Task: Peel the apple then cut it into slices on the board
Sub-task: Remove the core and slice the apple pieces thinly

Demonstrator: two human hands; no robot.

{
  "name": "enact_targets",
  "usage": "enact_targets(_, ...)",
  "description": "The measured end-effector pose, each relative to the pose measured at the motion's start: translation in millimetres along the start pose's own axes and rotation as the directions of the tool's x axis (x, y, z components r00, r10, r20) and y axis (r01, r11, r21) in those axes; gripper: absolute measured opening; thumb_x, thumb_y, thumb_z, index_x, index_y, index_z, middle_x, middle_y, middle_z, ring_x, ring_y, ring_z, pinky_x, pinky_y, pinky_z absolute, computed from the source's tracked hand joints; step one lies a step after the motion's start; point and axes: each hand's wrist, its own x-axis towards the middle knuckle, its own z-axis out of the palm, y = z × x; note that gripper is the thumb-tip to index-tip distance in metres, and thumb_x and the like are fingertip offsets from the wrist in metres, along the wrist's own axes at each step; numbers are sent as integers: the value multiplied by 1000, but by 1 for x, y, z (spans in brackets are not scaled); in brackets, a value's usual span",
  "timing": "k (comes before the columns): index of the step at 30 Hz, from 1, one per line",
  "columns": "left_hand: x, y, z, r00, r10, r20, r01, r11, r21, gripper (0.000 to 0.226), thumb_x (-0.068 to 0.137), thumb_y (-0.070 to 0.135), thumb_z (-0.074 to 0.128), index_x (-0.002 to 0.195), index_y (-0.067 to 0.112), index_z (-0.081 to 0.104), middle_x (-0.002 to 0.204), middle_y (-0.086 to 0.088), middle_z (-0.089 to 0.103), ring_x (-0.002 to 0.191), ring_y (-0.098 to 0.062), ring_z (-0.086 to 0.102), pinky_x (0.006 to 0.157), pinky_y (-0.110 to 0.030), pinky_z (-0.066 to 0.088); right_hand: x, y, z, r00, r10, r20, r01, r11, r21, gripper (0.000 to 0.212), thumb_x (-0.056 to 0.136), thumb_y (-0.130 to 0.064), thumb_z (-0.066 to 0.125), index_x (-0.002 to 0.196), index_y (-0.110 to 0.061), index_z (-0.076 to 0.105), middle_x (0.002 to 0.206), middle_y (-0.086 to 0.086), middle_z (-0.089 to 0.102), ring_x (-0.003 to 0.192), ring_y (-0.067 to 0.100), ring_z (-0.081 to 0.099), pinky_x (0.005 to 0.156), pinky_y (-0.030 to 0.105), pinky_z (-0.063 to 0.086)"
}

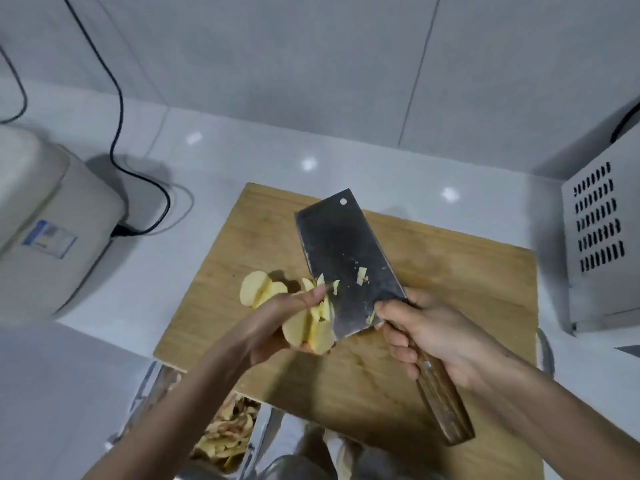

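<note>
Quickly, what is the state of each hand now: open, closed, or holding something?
Left hand: closed on a cluster of peeled apple slices against the cleaver blade.
Right hand: closed around the cleaver at its wooden handle.

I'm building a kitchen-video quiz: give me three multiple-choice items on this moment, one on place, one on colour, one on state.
1. Where do the apple peelings lie?
A. below the board's near edge
B. on the cleaver
C. beside the microwave

2. The cleaver handle is:
A. black plastic
B. brown wood
C. bare steel

3. The apple is:
A. whole, unpeeled
B. peeled, uncut
C. peeled, partly sliced

Answers: 1 A, they are piled under the cutting board edge; 2 B, wood shows below the right hand; 3 C, cut pieces fan in the left hand.
</note>
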Motion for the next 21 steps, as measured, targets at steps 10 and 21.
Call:
enact_targets(10, -110, -75, -98, 924, -66, -378, 135, 978, 160, 60, 59, 51, 81, 87, 0, 66, 79, -22, 66, 62, -30, 61, 50, -30, 51, 18, 44, 121, 959, 47, 279, 18, 974, -225, 13, 89, -5, 45, 77, -8, 42, 47, 2, 40, 36, 14, 34, 35, 22, 34)
enact_targets(21, -148, -96, -141, 852, -14, -523, 275, 863, 424, 62, 73, 65, 58, 80, 4, 69, 79, -12, 69, 71, -23, 66, 69, -33, 52, 30, 83, 198, 978, -35, 208, 132, 871, -474, 16, 94, -14, 43, 92, 2, 47, 50, 7, 42, 33, 14, 38, 34, 22, 35)
